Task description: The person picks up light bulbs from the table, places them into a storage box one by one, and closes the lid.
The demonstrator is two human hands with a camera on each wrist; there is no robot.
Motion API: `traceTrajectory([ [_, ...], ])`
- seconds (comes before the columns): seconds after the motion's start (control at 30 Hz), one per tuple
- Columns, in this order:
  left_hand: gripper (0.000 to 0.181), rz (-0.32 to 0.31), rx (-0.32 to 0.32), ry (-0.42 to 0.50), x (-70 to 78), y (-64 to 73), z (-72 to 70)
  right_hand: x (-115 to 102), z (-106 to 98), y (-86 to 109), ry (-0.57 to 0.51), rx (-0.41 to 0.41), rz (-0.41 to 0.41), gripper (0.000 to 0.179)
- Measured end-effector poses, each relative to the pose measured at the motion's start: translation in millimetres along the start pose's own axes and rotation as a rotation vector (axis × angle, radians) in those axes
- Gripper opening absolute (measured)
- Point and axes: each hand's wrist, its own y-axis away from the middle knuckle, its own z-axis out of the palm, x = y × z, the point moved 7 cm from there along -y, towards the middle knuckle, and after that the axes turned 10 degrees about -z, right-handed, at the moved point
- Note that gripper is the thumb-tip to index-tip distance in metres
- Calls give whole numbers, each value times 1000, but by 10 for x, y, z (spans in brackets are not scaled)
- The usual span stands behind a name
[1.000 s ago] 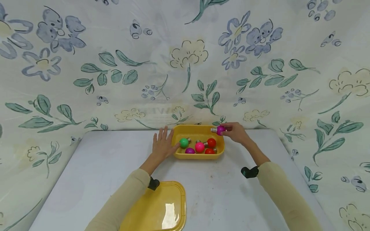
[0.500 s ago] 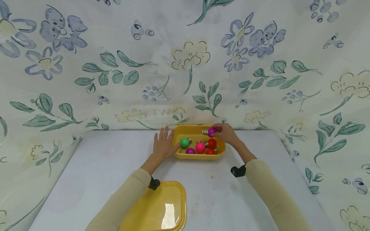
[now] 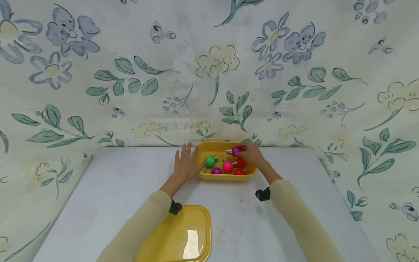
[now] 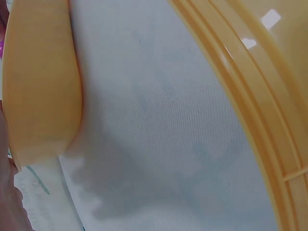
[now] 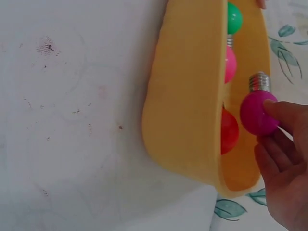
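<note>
Between thumb and fingers, my right hand (image 3: 252, 153) pinches a purple light bulb (image 5: 259, 113) by its round end, its metal screw base pointing left in the head view. The bulb is over the right part of a yellow bin (image 3: 226, 177). Inside the bin lie a green bulb (image 3: 210, 162), a pink bulb (image 3: 227, 167), a second purple bulb (image 3: 216, 170) and two red bulbs (image 3: 240, 161). My left hand (image 3: 186, 165), fingers spread, rests against the bin's left end. In the left wrist view only an edge of that hand shows.
A yellow tray (image 3: 176, 236) lies nearer on the white table (image 3: 262, 225), partly under my left forearm. Its rim (image 4: 250, 125) shows in the left wrist view. A flower-patterned cloth (image 3: 183, 72) hangs behind the table's far edge.
My right hand has moved left and slightly down with the purple bulb, from the bin's right end to over its inside. My left hand stays in place at the bin.
</note>
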Motion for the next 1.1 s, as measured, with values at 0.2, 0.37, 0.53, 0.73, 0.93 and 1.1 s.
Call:
traceTrajectory([
  [0.2,81,-1,-12,7,21,32,13,-9,79,44,32,-3,30,38],
  [0.37,81,-5,-16,12,27,66,5,-7,98,63,29,3,23,38],
  [0.53,80,-8,-6,9,30,91,5,34,109,82,43,4,15,35],
  [0.73,80,-16,-9,0,34,125,16,51,117,131,48,5,14,34],
  [0.93,80,-20,-3,-10,31,159,10,70,138,135,90,-1,-1,34],
  [1.1,80,-17,-5,-2,30,162,7,84,152,127,114,-15,8,34],
])
